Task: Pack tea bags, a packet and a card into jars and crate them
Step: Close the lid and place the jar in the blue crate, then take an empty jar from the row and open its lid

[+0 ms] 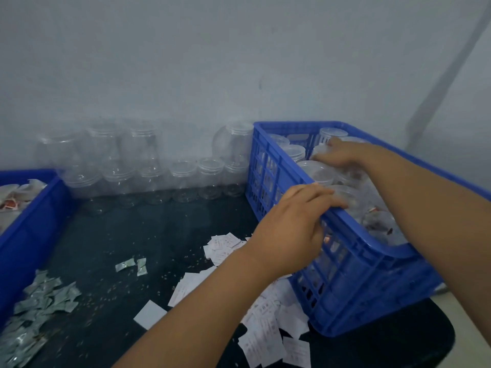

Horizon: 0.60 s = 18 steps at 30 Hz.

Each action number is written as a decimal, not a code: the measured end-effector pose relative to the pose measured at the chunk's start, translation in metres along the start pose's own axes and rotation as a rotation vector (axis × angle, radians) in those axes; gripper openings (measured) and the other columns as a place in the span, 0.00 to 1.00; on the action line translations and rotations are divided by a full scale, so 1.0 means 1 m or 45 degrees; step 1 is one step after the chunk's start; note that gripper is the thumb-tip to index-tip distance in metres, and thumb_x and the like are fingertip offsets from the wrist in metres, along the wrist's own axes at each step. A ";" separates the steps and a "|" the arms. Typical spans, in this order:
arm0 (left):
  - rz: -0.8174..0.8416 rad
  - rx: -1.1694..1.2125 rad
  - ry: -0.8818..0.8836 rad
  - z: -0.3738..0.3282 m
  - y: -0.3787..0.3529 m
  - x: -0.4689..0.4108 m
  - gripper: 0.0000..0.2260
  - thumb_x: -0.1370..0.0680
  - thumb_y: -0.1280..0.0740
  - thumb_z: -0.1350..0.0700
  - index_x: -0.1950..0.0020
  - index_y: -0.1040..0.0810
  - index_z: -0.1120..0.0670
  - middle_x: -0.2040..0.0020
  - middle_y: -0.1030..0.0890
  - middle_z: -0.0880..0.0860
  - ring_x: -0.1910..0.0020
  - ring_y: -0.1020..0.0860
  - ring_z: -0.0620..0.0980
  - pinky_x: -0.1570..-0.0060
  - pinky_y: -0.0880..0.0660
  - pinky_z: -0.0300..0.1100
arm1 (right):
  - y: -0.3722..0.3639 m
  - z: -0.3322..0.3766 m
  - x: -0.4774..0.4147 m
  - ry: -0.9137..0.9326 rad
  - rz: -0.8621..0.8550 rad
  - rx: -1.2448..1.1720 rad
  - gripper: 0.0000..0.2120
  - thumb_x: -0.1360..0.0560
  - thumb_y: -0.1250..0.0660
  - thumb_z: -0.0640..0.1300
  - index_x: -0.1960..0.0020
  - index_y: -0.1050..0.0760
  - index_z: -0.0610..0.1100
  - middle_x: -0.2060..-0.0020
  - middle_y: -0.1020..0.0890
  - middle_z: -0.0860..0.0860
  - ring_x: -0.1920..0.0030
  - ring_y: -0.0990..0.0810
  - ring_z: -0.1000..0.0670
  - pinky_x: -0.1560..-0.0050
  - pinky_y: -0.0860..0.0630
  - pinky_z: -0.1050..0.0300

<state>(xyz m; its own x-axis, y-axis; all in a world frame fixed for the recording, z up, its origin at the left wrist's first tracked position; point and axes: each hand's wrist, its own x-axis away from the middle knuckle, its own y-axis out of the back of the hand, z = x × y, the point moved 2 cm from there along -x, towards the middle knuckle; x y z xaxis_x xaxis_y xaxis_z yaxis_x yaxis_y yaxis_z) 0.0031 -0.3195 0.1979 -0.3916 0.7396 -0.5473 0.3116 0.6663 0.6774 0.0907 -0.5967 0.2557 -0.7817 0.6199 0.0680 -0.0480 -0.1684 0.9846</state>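
A blue slatted crate (372, 274) stands on the right of the dark table and holds several clear jars (293, 152), some with tea bags inside. My left hand (295, 221) grips the crate's near-left rim, fingers over the top edge and thumb on the outer wall. My right hand (342, 154) reaches into the crate and rests on top of a jar near the back; whether it grips the jar is unclear. White cards (268, 333) lie scattered in front of the crate. Grey-green packets (39, 309) are heaped at the front left.
Rows of empty clear jars (148, 171), some stacked, line the back wall. A second blue crate (29, 224) with tea bags sits at the left edge. Two loose packets (132, 265) lie mid-table. The table's rounded front-right corner (435, 338) is close to the crate.
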 end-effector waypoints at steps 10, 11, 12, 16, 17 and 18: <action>0.063 -0.072 0.021 -0.008 -0.002 0.008 0.24 0.16 0.38 0.62 0.21 0.31 0.48 0.19 0.35 0.46 0.17 0.46 0.44 0.23 0.50 0.32 | 0.051 0.050 0.058 0.390 -0.156 0.178 0.33 0.18 0.34 0.67 0.23 0.25 0.46 0.24 0.23 0.44 0.26 0.24 0.40 0.32 0.27 0.48; 0.073 -0.096 0.020 -0.010 -0.003 0.011 0.24 0.16 0.37 0.60 0.19 0.33 0.48 0.18 0.38 0.46 0.17 0.48 0.45 0.21 0.48 0.37 | 0.057 0.062 0.074 0.471 -0.167 0.168 0.30 0.18 0.34 0.67 0.27 0.22 0.47 0.29 0.20 0.46 0.30 0.23 0.42 0.36 0.27 0.49; 0.081 -0.111 0.025 -0.013 -0.003 0.014 0.25 0.15 0.37 0.58 0.18 0.35 0.48 0.16 0.40 0.45 0.17 0.47 0.45 0.21 0.44 0.40 | 0.061 0.075 0.092 0.553 -0.182 0.137 0.27 0.18 0.34 0.68 0.30 0.20 0.49 0.33 0.19 0.49 0.33 0.22 0.45 0.38 0.28 0.51; 0.017 -0.109 0.102 -0.014 0.014 0.043 0.22 0.15 0.36 0.48 0.21 0.32 0.43 0.21 0.32 0.41 0.26 0.30 0.44 0.33 0.27 0.43 | 0.046 0.122 0.179 0.891 -0.183 -0.069 0.25 0.20 0.34 0.71 0.30 0.22 0.57 0.46 0.18 0.64 0.44 0.19 0.57 0.42 0.25 0.54; -0.002 -0.133 0.137 -0.009 0.021 0.054 0.20 0.16 0.36 0.46 0.23 0.30 0.42 0.25 0.27 0.41 0.30 0.28 0.43 0.36 0.26 0.42 | 0.035 0.131 0.200 0.975 -0.155 -0.135 0.25 0.21 0.34 0.71 0.31 0.22 0.59 0.48 0.18 0.65 0.46 0.18 0.61 0.43 0.23 0.56; -0.020 -0.166 0.186 0.000 0.029 0.067 0.18 0.16 0.36 0.45 0.26 0.27 0.42 0.30 0.23 0.41 0.34 0.26 0.41 0.39 0.24 0.41 | 0.022 0.139 0.220 1.055 -0.109 -0.190 0.24 0.21 0.33 0.72 0.31 0.22 0.60 0.48 0.17 0.65 0.48 0.18 0.64 0.44 0.22 0.59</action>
<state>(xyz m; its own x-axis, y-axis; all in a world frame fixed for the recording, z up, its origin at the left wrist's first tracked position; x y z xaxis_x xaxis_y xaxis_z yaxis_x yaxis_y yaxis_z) -0.0144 -0.2504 0.1811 -0.5202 0.7013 -0.4874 0.1932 0.6525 0.7327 0.0043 -0.3576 0.3142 -0.9720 -0.1173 -0.2035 -0.1638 -0.2821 0.9453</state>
